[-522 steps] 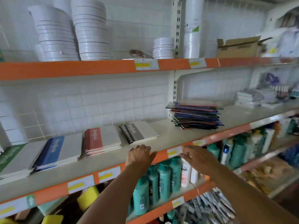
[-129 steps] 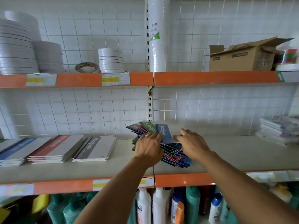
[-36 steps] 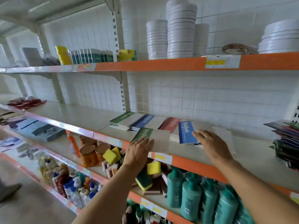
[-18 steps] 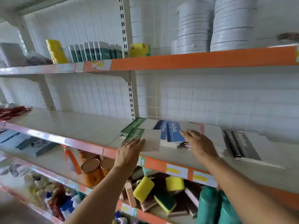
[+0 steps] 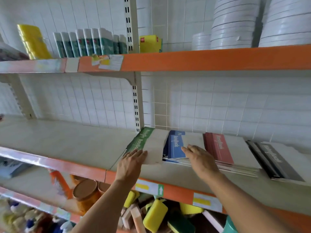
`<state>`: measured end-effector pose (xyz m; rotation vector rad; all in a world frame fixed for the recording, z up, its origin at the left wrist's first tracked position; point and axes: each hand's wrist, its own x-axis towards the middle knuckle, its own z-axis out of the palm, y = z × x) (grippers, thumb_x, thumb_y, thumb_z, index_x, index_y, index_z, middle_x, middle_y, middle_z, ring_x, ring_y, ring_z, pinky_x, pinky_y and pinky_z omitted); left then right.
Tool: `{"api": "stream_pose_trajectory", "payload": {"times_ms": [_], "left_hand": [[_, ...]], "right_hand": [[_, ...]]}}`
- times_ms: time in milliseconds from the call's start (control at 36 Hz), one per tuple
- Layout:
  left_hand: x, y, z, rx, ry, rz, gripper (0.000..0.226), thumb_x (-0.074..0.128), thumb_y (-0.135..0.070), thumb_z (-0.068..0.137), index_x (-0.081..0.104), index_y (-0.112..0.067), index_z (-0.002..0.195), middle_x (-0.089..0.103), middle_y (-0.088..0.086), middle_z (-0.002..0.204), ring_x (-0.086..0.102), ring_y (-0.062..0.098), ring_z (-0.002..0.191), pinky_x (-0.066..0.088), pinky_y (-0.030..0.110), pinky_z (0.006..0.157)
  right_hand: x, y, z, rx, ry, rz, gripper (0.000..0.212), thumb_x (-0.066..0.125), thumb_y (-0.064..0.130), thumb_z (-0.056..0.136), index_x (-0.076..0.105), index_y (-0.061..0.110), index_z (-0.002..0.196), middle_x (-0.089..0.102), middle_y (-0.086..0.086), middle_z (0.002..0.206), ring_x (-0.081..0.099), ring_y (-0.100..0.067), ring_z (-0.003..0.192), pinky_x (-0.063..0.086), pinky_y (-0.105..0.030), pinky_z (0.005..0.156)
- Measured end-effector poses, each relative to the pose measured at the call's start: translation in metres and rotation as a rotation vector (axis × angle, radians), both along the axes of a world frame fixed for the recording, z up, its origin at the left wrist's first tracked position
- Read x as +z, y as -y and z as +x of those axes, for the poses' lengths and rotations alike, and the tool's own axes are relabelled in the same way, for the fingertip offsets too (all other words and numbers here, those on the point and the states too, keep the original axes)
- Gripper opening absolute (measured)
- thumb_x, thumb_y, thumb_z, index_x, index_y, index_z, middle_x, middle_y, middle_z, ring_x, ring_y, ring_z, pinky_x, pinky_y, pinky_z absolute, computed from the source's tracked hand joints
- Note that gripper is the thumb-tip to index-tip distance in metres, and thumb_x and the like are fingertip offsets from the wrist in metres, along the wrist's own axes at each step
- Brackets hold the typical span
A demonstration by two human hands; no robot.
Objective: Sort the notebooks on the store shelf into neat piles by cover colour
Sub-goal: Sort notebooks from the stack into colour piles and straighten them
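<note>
We rest our left hand (image 5: 133, 161), grip flat and open, on the green pile (image 5: 148, 145), and our right hand (image 5: 199, 157), fingers straight, on the blue pile (image 5: 175, 147).

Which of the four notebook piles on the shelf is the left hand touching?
The green-spined notebook pile, leftmost of the four; the left hand lies flat on its near edge, while the right hand rests on the blue-spined pile.
</note>
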<state>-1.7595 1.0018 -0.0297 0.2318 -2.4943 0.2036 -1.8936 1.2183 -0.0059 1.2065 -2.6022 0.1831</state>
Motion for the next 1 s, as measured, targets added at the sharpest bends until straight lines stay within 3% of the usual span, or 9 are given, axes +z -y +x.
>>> {"api": "stream_pose_trajectory", "payload": {"times_ms": [111,222,278,444,528,611,778,917,1000], "left_hand": [[-0.006,0.012,-0.017,-0.020,0.011,0.008,0.050,0.034,-0.014,0.068,0.078,-0.026,0.088,0.075,-0.007,0.087,0.072,0.013,0.080,0.055,0.022,0.060],[-0.013,0.026,-0.031,-0.044,0.037,0.030,0.050,0.035,-0.013,0.068,0.077,-0.022,0.092,0.075,-0.004,0.092,0.072,0.017,0.084,0.057,0.027,0.065],[-0.015,0.031,-0.036,-0.054,0.067,0.061,0.049,0.035,-0.016,0.067,0.077,-0.020,0.094,0.074,-0.002,0.094,0.072,0.019,0.086,0.057,0.031,0.068],[-0.020,0.044,-0.048,-0.120,0.233,0.103,0.058,0.044,-0.059,0.074,0.070,-0.020,0.109,0.070,0.000,0.111,0.067,0.021,0.103,0.055,0.041,0.084],[-0.024,0.050,-0.052,-0.108,0.258,0.096,0.071,0.033,-0.076,0.080,0.067,-0.022,0.111,0.068,-0.002,0.118,0.064,0.018,0.111,0.052,0.041,0.090],[-0.024,0.052,-0.053,-0.122,0.249,0.140,0.078,0.015,-0.075,0.089,0.066,-0.019,0.108,0.067,0.000,0.119,0.062,0.019,0.114,0.049,0.043,0.092],[-0.019,0.063,-0.059,-0.133,0.246,0.133,0.075,0.011,-0.066,0.094,0.069,-0.020,0.105,0.069,-0.001,0.114,0.064,0.023,0.110,0.048,0.049,0.095],[-0.020,0.063,-0.061,-0.120,0.276,0.191,0.098,-0.004,-0.077,0.081,0.061,-0.019,0.123,0.058,0.002,0.133,0.050,0.024,0.128,0.034,0.048,0.110],[-0.018,0.055,-0.059,-0.117,0.285,0.213,0.096,-0.002,-0.077,0.083,0.062,-0.019,0.124,0.060,0.003,0.131,0.053,0.024,0.125,0.034,0.046,0.108]], "right_hand": [[-0.006,0.004,-0.010,-0.046,0.079,0.046,0.061,0.037,0.002,0.095,0.024,0.023,0.151,0.032,0.000,0.151,0.032,-0.016,0.138,0.032,-0.026,0.108],[-0.011,0.007,-0.016,-0.014,0.122,0.062,0.054,0.041,0.042,0.099,0.031,0.022,0.148,0.037,0.003,0.147,0.034,-0.015,0.135,0.036,-0.027,0.105],[-0.011,0.009,-0.018,-0.030,0.125,0.037,0.058,0.041,0.050,0.097,0.034,0.021,0.147,0.039,0.004,0.146,0.036,-0.014,0.135,0.037,-0.028,0.104],[-0.010,0.022,-0.022,-0.083,0.146,0.027,0.057,0.041,0.052,0.096,0.036,0.023,0.145,0.039,0.005,0.144,0.038,-0.013,0.132,0.041,-0.029,0.098],[-0.011,0.028,-0.023,-0.102,0.149,0.006,0.056,0.041,0.051,0.096,0.038,0.022,0.143,0.040,0.005,0.143,0.038,-0.013,0.131,0.041,-0.029,0.098],[-0.011,0.030,-0.024,-0.121,0.162,0.003,0.056,0.042,0.051,0.096,0.039,0.022,0.143,0.041,0.005,0.141,0.038,-0.012,0.130,0.042,-0.029,0.097],[-0.010,0.032,-0.026,-0.131,0.172,0.018,0.056,0.045,0.052,0.095,0.041,0.022,0.142,0.041,0.006,0.139,0.039,-0.012,0.130,0.043,-0.030,0.096],[-0.006,0.033,-0.024,-0.146,0.189,0.028,0.058,0.046,0.051,0.094,0.038,0.021,0.143,0.040,0.004,0.141,0.040,-0.014,0.129,0.042,-0.031,0.098],[-0.008,0.032,-0.020,-0.167,0.172,0.009,0.062,0.045,0.053,0.094,0.034,0.021,0.146,0.037,0.003,0.145,0.042,-0.015,0.129,0.042,-0.030,0.099]]}}
